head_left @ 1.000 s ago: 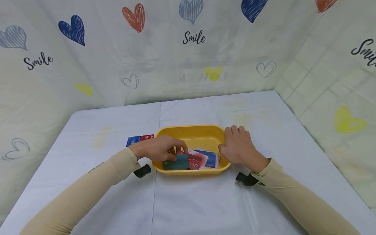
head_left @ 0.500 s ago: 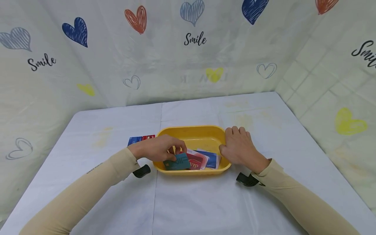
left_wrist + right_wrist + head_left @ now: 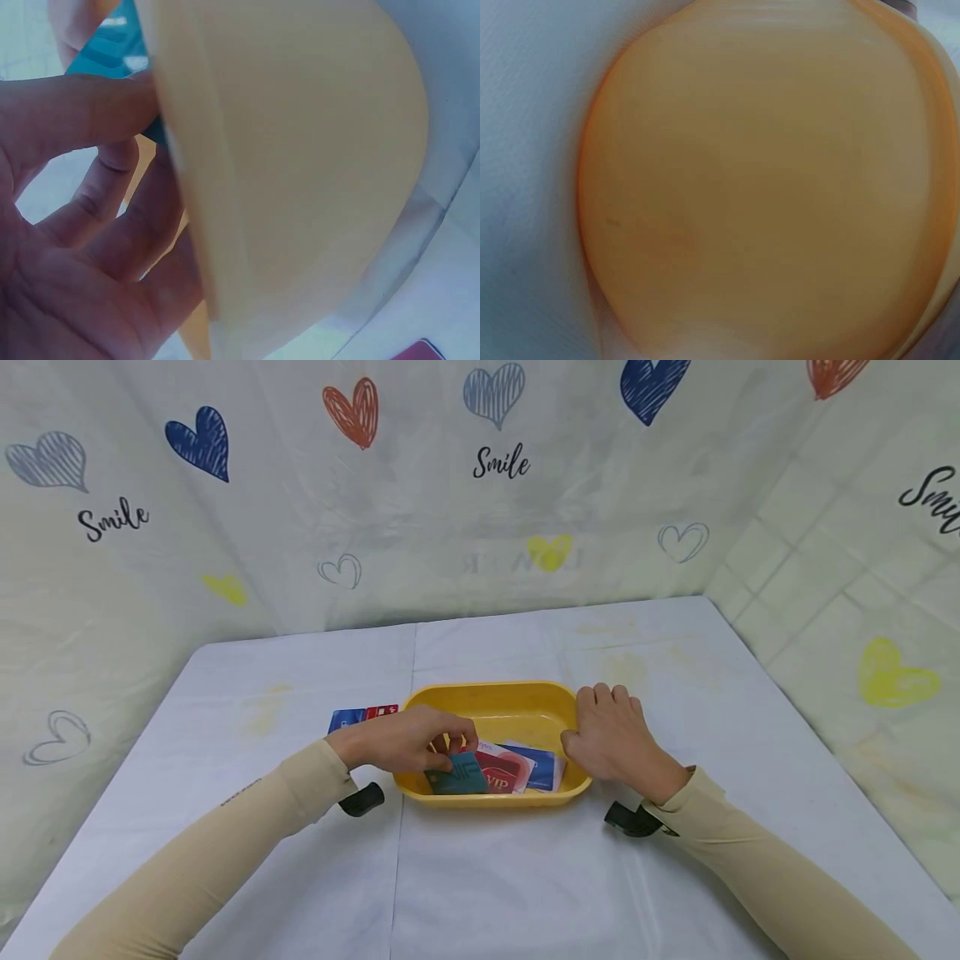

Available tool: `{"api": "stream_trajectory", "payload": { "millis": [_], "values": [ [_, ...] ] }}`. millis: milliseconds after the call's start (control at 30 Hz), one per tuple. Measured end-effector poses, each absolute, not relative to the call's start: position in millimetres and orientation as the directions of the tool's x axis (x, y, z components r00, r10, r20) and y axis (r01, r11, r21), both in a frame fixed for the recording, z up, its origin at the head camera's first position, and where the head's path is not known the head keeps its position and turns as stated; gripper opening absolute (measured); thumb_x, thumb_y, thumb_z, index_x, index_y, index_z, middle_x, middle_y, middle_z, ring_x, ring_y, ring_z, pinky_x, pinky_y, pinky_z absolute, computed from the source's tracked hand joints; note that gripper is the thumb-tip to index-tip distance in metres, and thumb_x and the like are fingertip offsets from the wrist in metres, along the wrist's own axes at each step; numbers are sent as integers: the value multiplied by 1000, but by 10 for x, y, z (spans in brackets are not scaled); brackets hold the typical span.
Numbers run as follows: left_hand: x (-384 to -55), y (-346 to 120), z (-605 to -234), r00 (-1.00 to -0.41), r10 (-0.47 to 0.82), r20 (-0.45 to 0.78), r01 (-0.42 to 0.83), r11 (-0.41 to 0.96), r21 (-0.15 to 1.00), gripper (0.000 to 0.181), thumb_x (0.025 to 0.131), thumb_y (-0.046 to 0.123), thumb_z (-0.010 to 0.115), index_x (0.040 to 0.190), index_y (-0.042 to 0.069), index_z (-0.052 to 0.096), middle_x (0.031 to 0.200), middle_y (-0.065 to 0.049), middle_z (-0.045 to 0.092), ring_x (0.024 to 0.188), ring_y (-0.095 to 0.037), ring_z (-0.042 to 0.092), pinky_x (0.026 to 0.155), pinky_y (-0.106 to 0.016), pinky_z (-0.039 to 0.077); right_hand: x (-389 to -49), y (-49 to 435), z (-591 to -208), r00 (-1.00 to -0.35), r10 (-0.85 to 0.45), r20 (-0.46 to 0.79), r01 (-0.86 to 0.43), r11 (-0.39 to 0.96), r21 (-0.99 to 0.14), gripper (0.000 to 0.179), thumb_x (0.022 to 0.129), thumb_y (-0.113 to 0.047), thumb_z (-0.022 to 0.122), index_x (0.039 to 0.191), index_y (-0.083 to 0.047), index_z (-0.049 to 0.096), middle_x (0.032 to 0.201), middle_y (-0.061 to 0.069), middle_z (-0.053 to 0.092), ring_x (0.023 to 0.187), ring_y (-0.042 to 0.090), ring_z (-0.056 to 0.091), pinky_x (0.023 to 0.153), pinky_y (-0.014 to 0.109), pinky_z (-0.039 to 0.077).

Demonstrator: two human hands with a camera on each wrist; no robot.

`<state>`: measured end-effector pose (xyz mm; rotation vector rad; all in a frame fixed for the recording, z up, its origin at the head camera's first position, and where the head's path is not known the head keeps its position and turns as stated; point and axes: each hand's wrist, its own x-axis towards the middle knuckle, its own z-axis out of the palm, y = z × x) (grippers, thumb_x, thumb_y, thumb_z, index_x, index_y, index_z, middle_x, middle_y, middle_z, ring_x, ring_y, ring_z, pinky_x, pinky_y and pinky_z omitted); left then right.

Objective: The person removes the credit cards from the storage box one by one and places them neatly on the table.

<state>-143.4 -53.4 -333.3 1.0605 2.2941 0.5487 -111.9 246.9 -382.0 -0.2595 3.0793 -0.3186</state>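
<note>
In the head view a yellow plastic basin (image 3: 517,700) stands on the table. My left hand (image 3: 408,737) reaches over its left end and pinches a teal card (image 3: 459,774), tilted inside the front of the basin. The left wrist view shows the thumb on the teal card (image 3: 112,46), partly behind the basin wall (image 3: 300,150). To its right in the basin lie a dark red VIP card (image 3: 501,772) and a blue card (image 3: 538,768), overlapping. My right hand (image 3: 617,739) grips the basin's right rim. Only the basin's outer wall (image 3: 757,180) fills the right wrist view.
Left of the basin, blue and red cards (image 3: 347,718) lie on the white-covered table (image 3: 495,877), partly behind my left hand. A curtain (image 3: 420,510) printed with hearts hangs behind the table.
The teal card has tilted slightly and shifted a little to the right with my left hand. The right hand stays on the basin's rim. The head view has moved slightly.
</note>
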Motion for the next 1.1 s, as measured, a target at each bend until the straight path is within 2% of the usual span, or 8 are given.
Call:
{"api": "stream_trajectory", "payload": {
  "millis": [267, 733, 1100],
  "values": [
    [-1413, -573, -3329, -548, 783, -295, 545, 602, 584, 27, 99, 11, 68, 121, 25, 61, 111, 1, 66, 111, -17, 67, 96, -29, 60, -1121, 2471, -3829, -985, -174, -12, -168, 964, -208, 25, 91, -26, 48, 96, -1, 46, 89, 13, 43, 88, 33, 38, 74, 40, 26],
    [-1392, -624, -3369, -558, 783, -273, 525, 589, 614, 29, 98, 13, 70, 122, 25, 60, 113, 1, 67, 108, -16, 68, 93, -27, 61, -1120, 2472, -3837, -984, -177, 9, -175, 962, -208, 24, 91, -25, 48, 93, -2, 46, 87, 13, 42, 85, 32, 37, 72, 39, 25],
    [-1367, -659, -3352, -569, 786, -242, 495, 562, 663, 29, 98, 11, 69, 124, 20, 58, 122, -6, 66, 107, -18, 68, 92, -27, 62, -1125, 2478, -3848, -984, -175, 17, -174, 962, -209, 25, 91, -26, 49, 94, -1, 47, 87, 13, 43, 85, 32, 38, 71, 38, 26]
  ]
}}
